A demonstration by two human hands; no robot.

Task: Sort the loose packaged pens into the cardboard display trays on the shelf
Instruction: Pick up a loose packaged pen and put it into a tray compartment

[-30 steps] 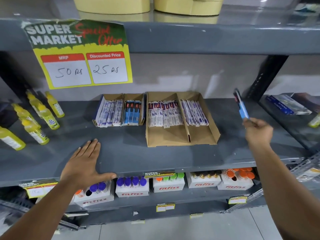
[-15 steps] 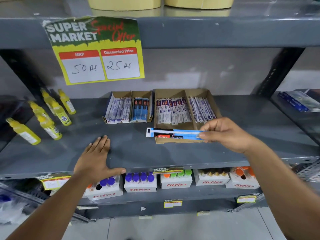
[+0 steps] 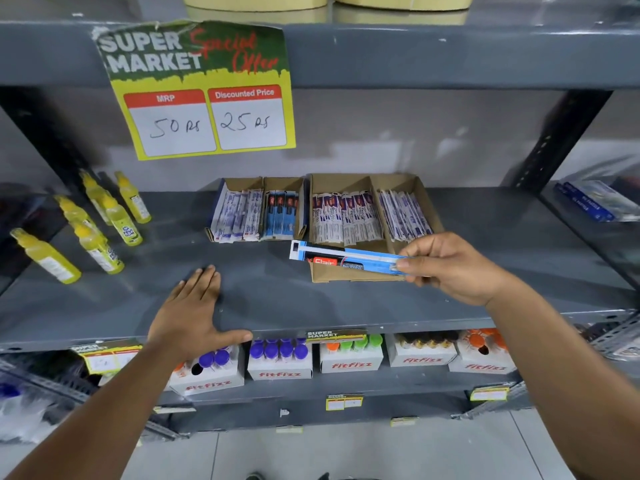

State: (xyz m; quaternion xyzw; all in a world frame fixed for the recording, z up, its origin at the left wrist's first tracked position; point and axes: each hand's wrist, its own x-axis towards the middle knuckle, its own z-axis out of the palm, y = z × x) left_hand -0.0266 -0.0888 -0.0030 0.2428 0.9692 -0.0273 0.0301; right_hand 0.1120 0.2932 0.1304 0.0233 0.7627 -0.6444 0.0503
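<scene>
Pen pack (image 3: 346,259) pinched in my right hand (image 3: 460,268), left hand (image 3: 194,317) spread flat on the shelf (image 3: 277,299); I should turn it lengthwise to match the blue row (image 3: 282,214).

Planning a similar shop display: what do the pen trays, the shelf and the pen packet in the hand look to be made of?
Trays: plain brown cardboard, matte, with folded walls. Shelf: likely painted metal, grey with a soft sheen and faint reflections. Pen packet in the right hand: blue printed card, probably under glossy clear plastic; too blurred to confirm.
</scene>
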